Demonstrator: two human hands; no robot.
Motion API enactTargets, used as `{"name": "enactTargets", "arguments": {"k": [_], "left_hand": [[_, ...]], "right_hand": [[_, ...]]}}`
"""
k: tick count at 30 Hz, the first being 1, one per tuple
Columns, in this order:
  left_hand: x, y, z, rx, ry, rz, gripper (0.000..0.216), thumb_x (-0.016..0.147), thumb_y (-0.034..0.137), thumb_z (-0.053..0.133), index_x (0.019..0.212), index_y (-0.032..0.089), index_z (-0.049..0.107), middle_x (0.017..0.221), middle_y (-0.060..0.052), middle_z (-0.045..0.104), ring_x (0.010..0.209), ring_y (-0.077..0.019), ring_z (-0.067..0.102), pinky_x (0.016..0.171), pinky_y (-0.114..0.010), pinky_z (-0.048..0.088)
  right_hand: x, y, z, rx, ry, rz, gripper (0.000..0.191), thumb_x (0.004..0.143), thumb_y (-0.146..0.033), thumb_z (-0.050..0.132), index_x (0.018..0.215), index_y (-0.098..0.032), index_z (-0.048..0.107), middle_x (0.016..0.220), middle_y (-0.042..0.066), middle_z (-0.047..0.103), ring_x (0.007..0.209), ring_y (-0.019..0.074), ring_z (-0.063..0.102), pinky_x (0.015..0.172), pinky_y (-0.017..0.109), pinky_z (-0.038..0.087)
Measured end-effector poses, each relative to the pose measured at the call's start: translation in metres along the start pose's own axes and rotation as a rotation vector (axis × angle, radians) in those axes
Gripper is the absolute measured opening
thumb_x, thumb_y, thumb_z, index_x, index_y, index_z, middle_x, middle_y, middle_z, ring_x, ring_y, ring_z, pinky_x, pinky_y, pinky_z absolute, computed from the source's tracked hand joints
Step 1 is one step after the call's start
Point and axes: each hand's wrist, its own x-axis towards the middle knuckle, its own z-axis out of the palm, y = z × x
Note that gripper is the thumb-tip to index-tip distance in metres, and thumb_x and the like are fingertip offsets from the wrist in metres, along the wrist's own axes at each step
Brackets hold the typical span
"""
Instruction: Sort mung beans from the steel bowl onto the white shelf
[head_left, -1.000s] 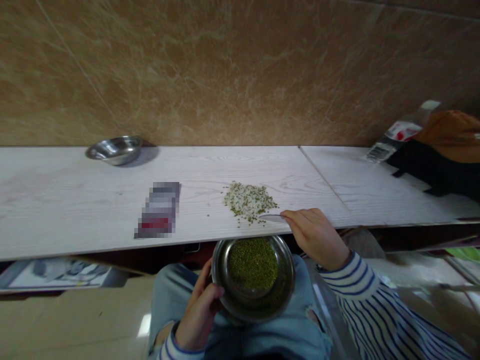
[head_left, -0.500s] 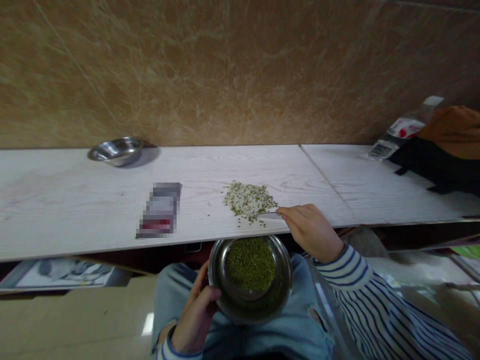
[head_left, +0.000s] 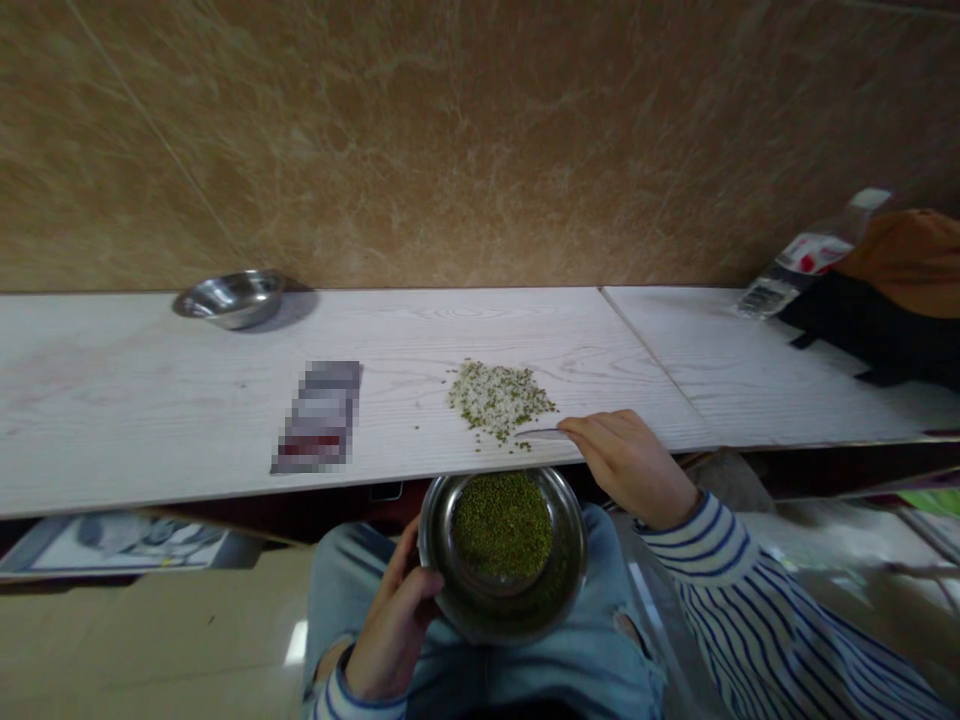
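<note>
My left hand (head_left: 401, 610) grips the left rim of a steel bowl (head_left: 566, 590), thumb on the inside edge. Mung beans (head_left: 502, 525) cover the bottom of this bowl, which sits over my lap just below the table edge. My right hand (head_left: 630, 465) is closed on a thin metal utensil (head_left: 541, 434); whether it is a spoon or a knife I cannot tell. Its tip is at the near side of a spread pile of white rice grains mixed with green beans (head_left: 499, 395), and a few loose beans lie around it.
A second steel bowl (head_left: 232, 300) stands by the wall at the left. A blurred-out flat rectangular item (head_left: 319, 415) lies on the white table (head_left: 150, 400). At the right, a plastic bottle (head_left: 806, 260) leans against a brown and black bag (head_left: 900, 290).
The utensil's tip has shifted slightly toward the table's near edge, a little away from the pile. My left hand and the bowl stay in place.
</note>
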Motion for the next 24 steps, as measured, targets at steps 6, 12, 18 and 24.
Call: {"name": "enactTargets", "arguments": {"k": [6, 12, 18, 24], "left_hand": [[0.0, -0.002, 0.0, -0.013, 0.006, 0.014, 0.066, 0.057, 0.016, 0.06, 0.122, 0.026, 0.053, 0.095, -0.002, 0.067, 0.075, -0.0186, 0.057, 0.06, -0.028, 0.043], [0.001, -0.004, 0.001, -0.014, -0.013, 0.016, 0.066, 0.057, 0.015, 0.059, 0.122, 0.025, 0.054, 0.098, -0.003, 0.066, 0.079, -0.0195, 0.057, 0.06, -0.028, 0.044], [0.001, -0.004, 0.001, -0.016, -0.001, 0.01, 0.065, 0.057, 0.014, 0.06, 0.121, 0.025, 0.054, 0.099, -0.003, 0.066, 0.078, -0.019, 0.057, 0.057, -0.028, 0.045], [0.0, -0.002, 0.002, -0.008, -0.027, 0.008, 0.063, 0.058, 0.014, 0.058, 0.12, 0.025, 0.054, 0.093, -0.003, 0.066, 0.075, -0.0191, 0.057, 0.055, -0.027, 0.045]], "right_hand": [[-0.005, -0.009, -0.004, -0.026, 0.016, 0.002, 0.021, 0.092, -0.017, 0.042, 0.105, -0.014, 0.059, 0.088, 0.007, 0.068, 0.08, 0.0178, 0.061, 0.075, 0.033, 0.042], [-0.004, -0.023, -0.006, -0.027, -0.014, 0.001, 0.022, 0.091, -0.017, 0.043, 0.106, -0.014, 0.058, 0.088, 0.007, 0.068, 0.079, 0.0176, 0.061, 0.075, 0.033, 0.042], [-0.001, -0.025, -0.003, -0.026, -0.02, 0.014, 0.023, 0.091, -0.017, 0.042, 0.107, -0.013, 0.058, 0.089, 0.009, 0.068, 0.081, 0.0182, 0.061, 0.076, 0.033, 0.043], [0.0, -0.027, -0.001, -0.048, -0.03, 0.027, 0.023, 0.092, -0.017, 0.041, 0.108, -0.012, 0.057, 0.087, 0.009, 0.068, 0.078, 0.0185, 0.061, 0.074, 0.034, 0.043]]}}
